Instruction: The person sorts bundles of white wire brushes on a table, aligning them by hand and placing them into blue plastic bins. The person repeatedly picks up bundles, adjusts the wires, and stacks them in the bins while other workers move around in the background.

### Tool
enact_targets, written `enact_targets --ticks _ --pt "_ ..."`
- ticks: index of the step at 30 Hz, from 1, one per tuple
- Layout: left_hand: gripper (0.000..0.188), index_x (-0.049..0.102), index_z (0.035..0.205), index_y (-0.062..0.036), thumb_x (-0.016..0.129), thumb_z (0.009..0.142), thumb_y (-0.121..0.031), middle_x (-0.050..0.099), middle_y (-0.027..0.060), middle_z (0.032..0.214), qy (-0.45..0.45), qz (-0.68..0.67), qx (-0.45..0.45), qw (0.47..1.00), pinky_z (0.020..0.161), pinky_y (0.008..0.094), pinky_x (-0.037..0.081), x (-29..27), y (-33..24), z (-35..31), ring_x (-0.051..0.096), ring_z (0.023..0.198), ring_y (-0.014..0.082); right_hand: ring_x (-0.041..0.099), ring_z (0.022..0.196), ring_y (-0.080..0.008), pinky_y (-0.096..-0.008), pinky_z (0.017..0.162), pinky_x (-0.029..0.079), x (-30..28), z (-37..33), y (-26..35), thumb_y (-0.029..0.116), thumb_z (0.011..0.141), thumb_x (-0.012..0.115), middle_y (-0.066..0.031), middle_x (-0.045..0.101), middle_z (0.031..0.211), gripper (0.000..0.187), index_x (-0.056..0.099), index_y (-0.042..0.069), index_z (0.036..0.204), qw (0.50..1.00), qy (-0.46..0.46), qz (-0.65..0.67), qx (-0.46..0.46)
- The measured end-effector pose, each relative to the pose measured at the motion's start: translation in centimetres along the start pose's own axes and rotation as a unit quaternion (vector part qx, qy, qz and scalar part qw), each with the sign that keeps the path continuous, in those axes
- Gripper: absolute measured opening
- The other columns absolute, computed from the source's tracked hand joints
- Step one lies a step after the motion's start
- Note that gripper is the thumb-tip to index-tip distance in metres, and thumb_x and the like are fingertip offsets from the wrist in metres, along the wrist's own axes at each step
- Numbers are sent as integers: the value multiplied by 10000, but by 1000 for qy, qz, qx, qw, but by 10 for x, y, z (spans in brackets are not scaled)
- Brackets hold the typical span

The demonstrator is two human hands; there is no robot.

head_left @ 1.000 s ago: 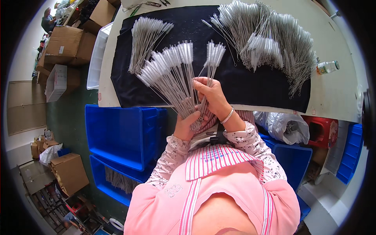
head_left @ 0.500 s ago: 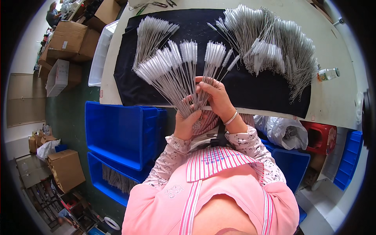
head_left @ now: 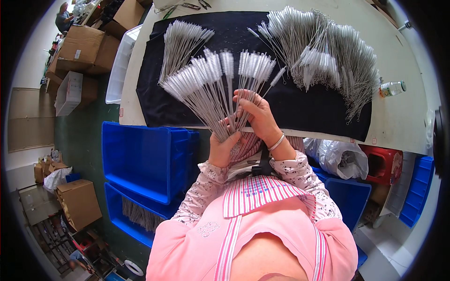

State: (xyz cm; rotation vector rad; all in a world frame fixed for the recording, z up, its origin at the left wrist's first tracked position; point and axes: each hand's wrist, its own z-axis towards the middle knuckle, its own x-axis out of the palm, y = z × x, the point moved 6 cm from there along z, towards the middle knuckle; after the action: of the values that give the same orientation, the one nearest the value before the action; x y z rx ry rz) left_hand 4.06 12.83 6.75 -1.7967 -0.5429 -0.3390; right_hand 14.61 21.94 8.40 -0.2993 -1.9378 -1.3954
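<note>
Fan of wire brushes (head_left: 220,89) held upright above the near edge of the black cloth (head_left: 300,107). Left hand (head_left: 224,149) was clamped round the gathered stems; right hand (head_left: 255,114) lay curled across them, fingers sorting. Compared with a second earlier, the fan had spread wider and risen, suggesting counting was under way. Loose brush heap (head_left: 328,56) lay at the cloth's far right; blue bins (head_left: 145,159) stood left of it
</note>
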Motion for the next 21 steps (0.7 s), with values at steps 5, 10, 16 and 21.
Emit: enact_targets --ticks 5,10,16,21 --pt "462 464 1256 18 634 831 -40 630 100 1030 24 35 -3 999 642 271 493 -1 3 -2 619 735 164 603 702 -117 -347 671 582 7 -3 -4 83 841 663 -42 607 926 286 587 8 1106 998 -18 11 56" --pt "539 356 1331 4 604 853 -3 620 107 1042 36 13 10 999 677 272 507 7 -3 -4 626 752 161 640 737 -193 -383 653 594 3 -3 -7 61 844 654 -56 599 887 155 597 4 976 994 -19 83 62" --pt "562 315 1363 -4 588 873 -20 615 113 1073 49 15 0 999 703 275 509 11 -5 -3 634 785 170 665 803 -268 -368 616 589 9 -8 -1 70 837 653 -116 622 980 155 562 15 950 996 -1 58 67" --pt "595 319 1382 -13 614 874 -106 639 97 1053 53 9 -19 998 670 274 496 11 -5 -1 636 770 171 662 756 -228 -350 613 583 6 -7 0 62 820 668 -116 626 977 275 544 10 1060 992 -27 108 63"
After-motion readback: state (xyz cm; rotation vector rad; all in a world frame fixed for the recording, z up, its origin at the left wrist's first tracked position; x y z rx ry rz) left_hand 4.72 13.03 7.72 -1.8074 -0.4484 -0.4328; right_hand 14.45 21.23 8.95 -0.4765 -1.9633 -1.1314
